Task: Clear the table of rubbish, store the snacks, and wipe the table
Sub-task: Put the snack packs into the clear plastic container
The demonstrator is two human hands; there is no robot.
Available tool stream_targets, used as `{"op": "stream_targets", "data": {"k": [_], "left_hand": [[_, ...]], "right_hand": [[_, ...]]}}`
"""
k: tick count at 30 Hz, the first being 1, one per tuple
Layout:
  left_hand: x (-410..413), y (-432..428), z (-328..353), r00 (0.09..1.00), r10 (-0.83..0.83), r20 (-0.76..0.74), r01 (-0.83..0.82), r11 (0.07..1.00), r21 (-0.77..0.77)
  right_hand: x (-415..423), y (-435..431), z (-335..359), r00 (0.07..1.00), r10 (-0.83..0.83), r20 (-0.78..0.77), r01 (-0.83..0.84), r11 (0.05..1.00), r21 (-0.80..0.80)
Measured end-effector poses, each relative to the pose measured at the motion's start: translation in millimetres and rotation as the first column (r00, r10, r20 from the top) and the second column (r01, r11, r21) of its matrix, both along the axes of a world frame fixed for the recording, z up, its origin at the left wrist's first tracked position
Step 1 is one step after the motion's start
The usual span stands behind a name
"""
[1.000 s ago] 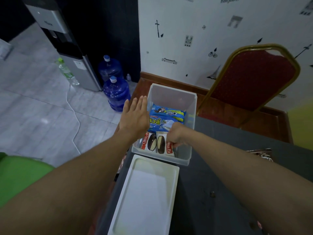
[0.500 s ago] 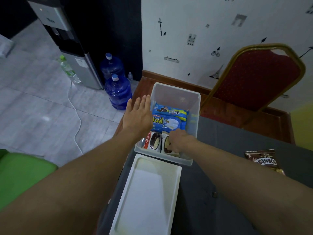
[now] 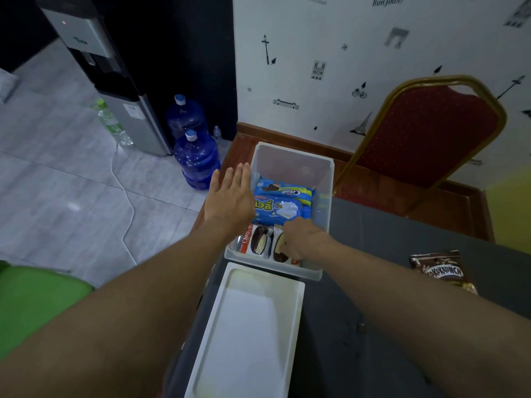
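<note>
Nearest: white lid (image 3: 247, 334) lies flat on the dark tabletop (image 3: 373, 239). Just beyond it, touching or nearly so, is the clear bin (image 3: 326, 196). 2 Choco pie packets (image 3: 255, 242) sit at its near end, 2 blue biscuit packets (image 3: 275, 208) behind. Right hand (image 3: 301, 239) is knuckles up, fingers curled down onto 1 pie packet; grip cannot be told. Left hand (image 3: 230, 202) is flat, fingers straight, over the bin's left wall. Koko Krunch packet (image 3: 442, 272) lies on the tabletop, well right. Red chair (image 3: 425, 133) stands beyond.

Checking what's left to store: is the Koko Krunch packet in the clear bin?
No, the Koko Krunch packet lies on the dark table, apart from the clear bin.
</note>
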State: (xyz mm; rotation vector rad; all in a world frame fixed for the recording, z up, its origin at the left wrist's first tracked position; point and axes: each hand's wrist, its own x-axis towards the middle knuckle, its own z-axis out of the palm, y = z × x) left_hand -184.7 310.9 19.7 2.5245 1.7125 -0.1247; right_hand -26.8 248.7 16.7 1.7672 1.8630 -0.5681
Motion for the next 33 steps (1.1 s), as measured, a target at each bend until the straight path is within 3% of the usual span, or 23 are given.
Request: {"op": "stream_targets", "data": {"k": [6,10,16,21,33], "left_hand": [[-1.3,4.7,7.2,0.993,-0.055,-0.107,0.053,0.998,-0.021],[-1.4,3.4,14.7,0.988,-0.081,-0.133,0.081,0.997,-0.012],[21.5,-9.4,28.9,0.979,-0.195,-0.066,0.198,0.98,0.038],[64.6,-22.9,46.9,0.966,-0.258,0.011,0.258,0.966,0.033],[182.5,-77.7,51.1,0.91,-0.413,0.04,0.413,0.911,0.007]], "right_hand": [[12.0,0.5,22.6,0.997,0.058,0.051,-0.071,0.95,0.304],[41.0,0.6,26.6,0.997,0.03,-0.074,0.007,0.888,0.459],[77.2,-20.2,44.3,0.949,-0.161,-0.271,0.269,0.86,0.433],[112.6,-46.5,53.0,0.92,-0.276,-0.28,0.377,0.82,0.431],[219.7,-129.2,47.0,0.823,-0.492,-0.283,0.568,0.712,0.413]]}}
